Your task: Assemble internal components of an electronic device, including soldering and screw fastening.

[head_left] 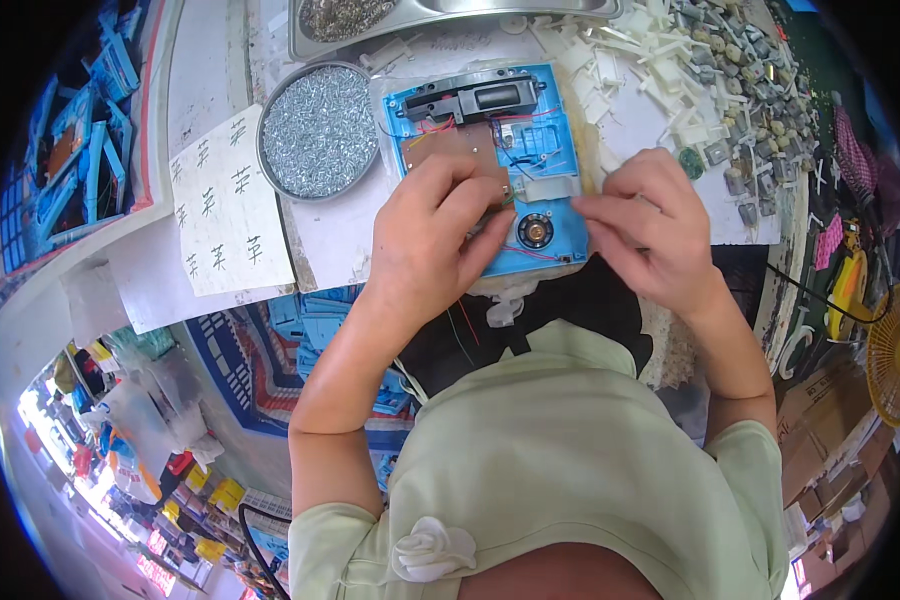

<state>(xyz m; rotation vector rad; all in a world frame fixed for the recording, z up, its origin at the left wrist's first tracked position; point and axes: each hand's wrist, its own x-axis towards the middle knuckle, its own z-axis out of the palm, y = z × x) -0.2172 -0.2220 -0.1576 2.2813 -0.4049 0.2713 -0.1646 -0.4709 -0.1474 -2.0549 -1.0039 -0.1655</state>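
Cluttered workbench (340, 235); both hands' (432, 235) (650, 225) grip on blue casing (490, 150), fingertip contents too hidden to tell.

We are viewing a bright blue casing (530, 150) bearing a brown board (448, 148), red wires and a black speaker (534, 231), beside a grey dish (270, 100) of silvery screws and white plastic parts (630, 50).

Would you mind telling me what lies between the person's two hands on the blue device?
In the head view, between the left hand and the right hand lies the blue device's open shell, with a small round speaker and thin wires.
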